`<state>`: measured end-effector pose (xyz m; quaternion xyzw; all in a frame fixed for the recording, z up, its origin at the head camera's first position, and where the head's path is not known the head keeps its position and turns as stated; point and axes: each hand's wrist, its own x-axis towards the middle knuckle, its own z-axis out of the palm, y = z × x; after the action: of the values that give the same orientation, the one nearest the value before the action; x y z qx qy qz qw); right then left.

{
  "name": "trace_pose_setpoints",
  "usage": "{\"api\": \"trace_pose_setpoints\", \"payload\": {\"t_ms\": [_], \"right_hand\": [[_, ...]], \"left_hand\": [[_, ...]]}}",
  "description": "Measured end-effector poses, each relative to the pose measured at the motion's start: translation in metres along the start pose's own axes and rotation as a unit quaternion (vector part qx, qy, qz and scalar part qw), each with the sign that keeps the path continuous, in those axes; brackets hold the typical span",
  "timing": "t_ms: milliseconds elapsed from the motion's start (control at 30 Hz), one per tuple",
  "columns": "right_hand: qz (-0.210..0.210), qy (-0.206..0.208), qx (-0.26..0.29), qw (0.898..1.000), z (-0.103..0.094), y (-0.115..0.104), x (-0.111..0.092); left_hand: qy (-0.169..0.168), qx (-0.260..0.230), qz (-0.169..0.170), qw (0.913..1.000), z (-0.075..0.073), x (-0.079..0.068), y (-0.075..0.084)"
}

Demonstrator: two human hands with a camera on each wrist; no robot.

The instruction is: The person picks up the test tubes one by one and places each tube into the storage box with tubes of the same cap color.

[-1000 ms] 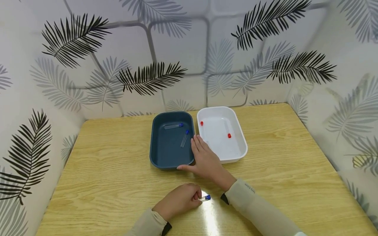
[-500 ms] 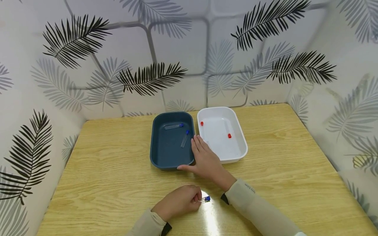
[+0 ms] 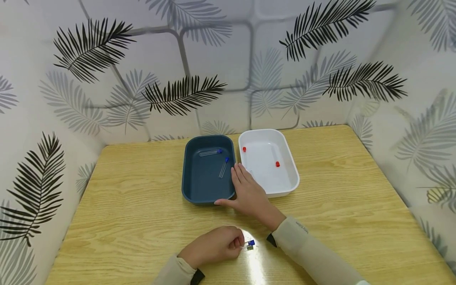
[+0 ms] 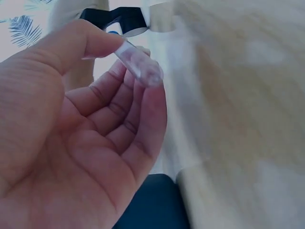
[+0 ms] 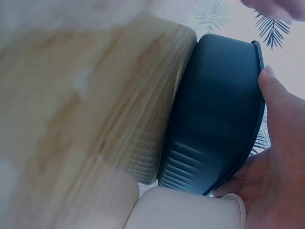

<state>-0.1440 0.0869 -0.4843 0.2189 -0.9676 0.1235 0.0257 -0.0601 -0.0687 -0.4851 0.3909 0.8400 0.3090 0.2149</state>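
Observation:
Between the thumb and fingers of my left hand is a small clear tube with a blue cap, held low in front of the trays. My right hand rests along the near right corner of a dark blue tray, its fingers straight and the thumb spread along the front rim. In the right wrist view the thumb touches that tray's rim. Two clear tubes with blue caps lie inside the dark tray, one near the back and one at the right.
A white tray stands right beside the dark one. Two red-capped pieces lie in it, one at its left side and one near the middle; their clear parts hardly show. A patterned backdrop rises behind the wooden table.
My left hand has shifted slightly toward me, and the blue-capped tube has moved a little with it. The right hand and both trays stay where they were.

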Motion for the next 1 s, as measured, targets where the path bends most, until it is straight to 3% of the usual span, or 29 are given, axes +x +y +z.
{"api": "trace_pose_setpoints", "payload": {"t_ms": [167, 533, 733, 1000], "right_hand": [[-0.002, 0.000, -0.007, 1.000, 0.001, 0.001, -0.001], [-0.014, 0.015, -0.013, 1.000, 0.002, 0.002, -0.001], [-0.025, 0.023, -0.022, 0.999, 0.001, 0.001, -0.001], [-0.026, -0.018, -0.054, 0.998, -0.003, 0.003, 0.001]], "left_hand": [[-0.003, -0.034, 0.013, 0.9993, -0.011, -0.005, 0.007], [0.043, -0.087, 0.032, 0.9947, -0.035, -0.015, 0.018], [0.097, -0.103, 0.056, 0.9883, -0.058, -0.026, 0.029], [0.177, -0.094, 0.089, 0.9757, -0.082, -0.035, 0.032]]}}
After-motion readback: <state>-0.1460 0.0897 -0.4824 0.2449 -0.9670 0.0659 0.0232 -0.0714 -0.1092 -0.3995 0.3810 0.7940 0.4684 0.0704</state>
